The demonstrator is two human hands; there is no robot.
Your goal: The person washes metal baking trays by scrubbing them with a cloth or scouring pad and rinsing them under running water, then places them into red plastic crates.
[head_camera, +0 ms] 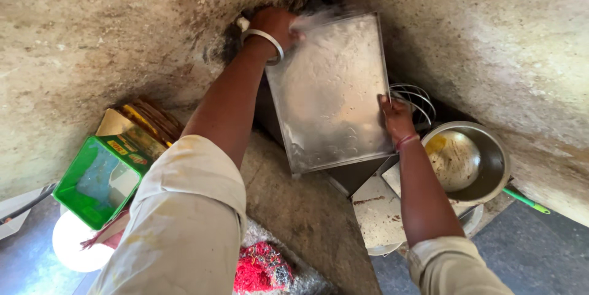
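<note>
- My left hand (pixel 276 25) grips the far corner of the square steel tray (pixel 328 92).
- My right hand (pixel 396 117) clasps its right edge, near a steel bowl (pixel 491 163).

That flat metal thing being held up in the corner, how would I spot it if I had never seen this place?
Look where the two rough, stained walls meet in a dark corner. There the left hand and right hand hold a square steel tray tilted up by its edges. Unlike the round steel bowl beside it, it is flat, shallow-rimmed and square-cornered.
</note>
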